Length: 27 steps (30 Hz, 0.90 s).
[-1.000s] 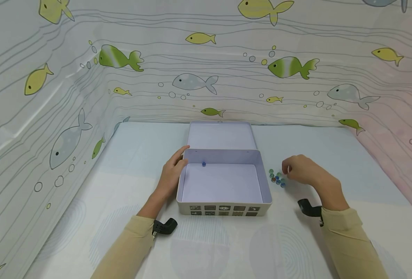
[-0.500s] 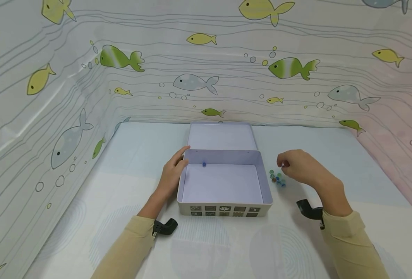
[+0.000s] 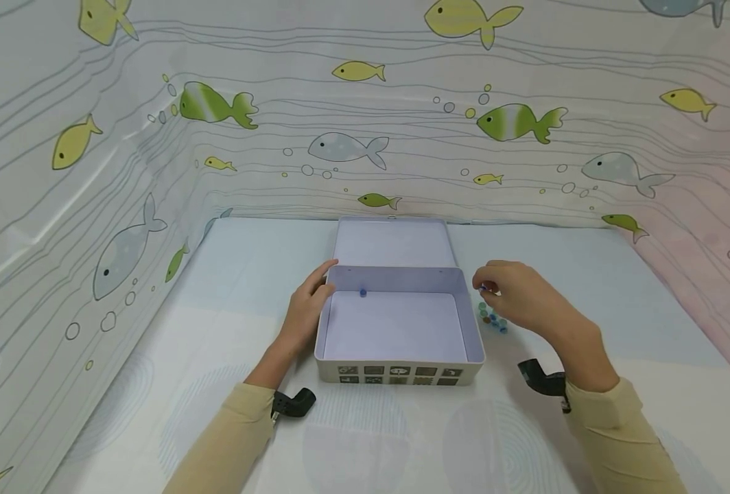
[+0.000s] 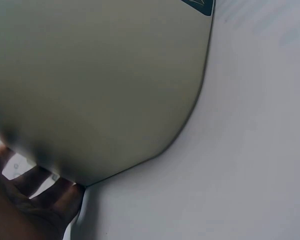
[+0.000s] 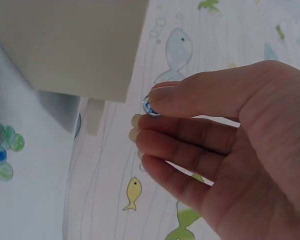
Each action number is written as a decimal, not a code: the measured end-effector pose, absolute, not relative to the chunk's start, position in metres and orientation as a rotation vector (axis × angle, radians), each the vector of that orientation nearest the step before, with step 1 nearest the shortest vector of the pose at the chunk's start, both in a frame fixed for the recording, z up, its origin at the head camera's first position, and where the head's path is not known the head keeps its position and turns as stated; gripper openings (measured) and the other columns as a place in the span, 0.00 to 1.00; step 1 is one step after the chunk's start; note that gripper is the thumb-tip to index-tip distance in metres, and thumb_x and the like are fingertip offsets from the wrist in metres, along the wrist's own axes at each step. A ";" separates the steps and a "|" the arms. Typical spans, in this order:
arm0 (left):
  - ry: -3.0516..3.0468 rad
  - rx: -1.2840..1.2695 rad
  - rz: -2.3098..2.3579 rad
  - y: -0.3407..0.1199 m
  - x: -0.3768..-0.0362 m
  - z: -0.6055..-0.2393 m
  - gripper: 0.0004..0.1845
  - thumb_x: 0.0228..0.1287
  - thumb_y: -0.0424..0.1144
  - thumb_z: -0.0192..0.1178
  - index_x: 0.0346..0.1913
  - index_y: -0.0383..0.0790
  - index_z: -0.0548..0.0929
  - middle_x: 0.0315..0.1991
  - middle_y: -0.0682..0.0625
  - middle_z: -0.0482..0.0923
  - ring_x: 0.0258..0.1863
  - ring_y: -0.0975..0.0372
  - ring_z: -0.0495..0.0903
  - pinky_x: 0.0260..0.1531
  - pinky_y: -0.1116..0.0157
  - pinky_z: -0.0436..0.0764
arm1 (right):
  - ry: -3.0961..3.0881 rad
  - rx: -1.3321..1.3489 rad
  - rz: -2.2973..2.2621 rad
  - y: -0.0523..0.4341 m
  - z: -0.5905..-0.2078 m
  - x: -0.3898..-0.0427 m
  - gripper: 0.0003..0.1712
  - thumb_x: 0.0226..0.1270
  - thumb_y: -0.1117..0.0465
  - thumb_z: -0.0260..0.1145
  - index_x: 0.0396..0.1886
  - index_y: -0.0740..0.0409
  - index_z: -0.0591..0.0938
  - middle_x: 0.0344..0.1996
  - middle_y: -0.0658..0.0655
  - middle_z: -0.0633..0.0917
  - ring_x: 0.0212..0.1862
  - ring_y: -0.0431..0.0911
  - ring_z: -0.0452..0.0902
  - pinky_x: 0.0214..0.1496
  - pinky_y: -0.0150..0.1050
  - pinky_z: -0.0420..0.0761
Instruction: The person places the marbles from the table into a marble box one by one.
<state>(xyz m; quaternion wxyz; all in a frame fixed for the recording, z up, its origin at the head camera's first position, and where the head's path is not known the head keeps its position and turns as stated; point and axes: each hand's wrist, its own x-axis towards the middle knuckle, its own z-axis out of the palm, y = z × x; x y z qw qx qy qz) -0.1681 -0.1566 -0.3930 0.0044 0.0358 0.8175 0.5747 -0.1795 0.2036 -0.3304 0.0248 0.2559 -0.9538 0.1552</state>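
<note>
An open white tin box (image 3: 402,371) stands mid-table, its lid (image 3: 392,241) laid back. One blue marble (image 3: 362,293) lies inside near the back wall. My left hand (image 3: 315,291) rests flat against the box's left wall (image 4: 100,85), thumb at the back corner. My right hand (image 3: 484,287) hovers just right of the box's right rim. Its thumb and forefinger pinch a blue marble (image 5: 150,106). Below that hand a small pile of coloured marbles (image 3: 491,318) lies on the table, also seen in the right wrist view as marbles (image 5: 2,150).
The pale table sheet (image 3: 402,439) is walled on three sides by a fish-print curtain (image 3: 365,137). Black wrist-camera mounts (image 3: 540,379) sit on both of my forearms.
My right hand has risen from the marble pile and moved left towards the box with a marble pinched. The left hand and box have stayed still.
</note>
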 end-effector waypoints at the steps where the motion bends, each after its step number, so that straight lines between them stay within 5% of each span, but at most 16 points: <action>1: 2.559 0.111 1.803 -0.156 -0.168 -0.393 0.27 0.76 0.43 0.45 0.76 0.55 0.64 0.72 0.45 0.69 0.68 0.49 0.71 0.69 0.44 0.66 | -2.941 0.799 0.486 0.202 -0.331 -0.179 0.09 0.62 0.71 0.67 0.39 0.57 0.86 0.33 0.51 0.83 0.37 0.45 0.77 0.42 0.42 0.79; 20: 2.559 0.089 1.797 -0.156 -0.170 -0.396 0.27 0.76 0.43 0.45 0.76 0.56 0.64 0.73 0.46 0.68 0.70 0.50 0.70 0.71 0.45 0.65 | -2.873 1.001 0.531 0.157 -0.343 -0.171 0.10 0.62 0.70 0.68 0.40 0.54 0.87 0.38 0.49 0.83 0.42 0.43 0.80 0.44 0.39 0.82; 27: 2.549 0.083 1.822 -0.163 -0.187 -0.425 0.26 0.76 0.47 0.46 0.74 0.67 0.64 0.73 0.50 0.68 0.70 0.52 0.69 0.71 0.44 0.63 | -2.856 1.084 0.466 0.145 -0.358 -0.173 0.09 0.61 0.69 0.70 0.41 0.55 0.87 0.38 0.48 0.84 0.42 0.42 0.81 0.44 0.37 0.82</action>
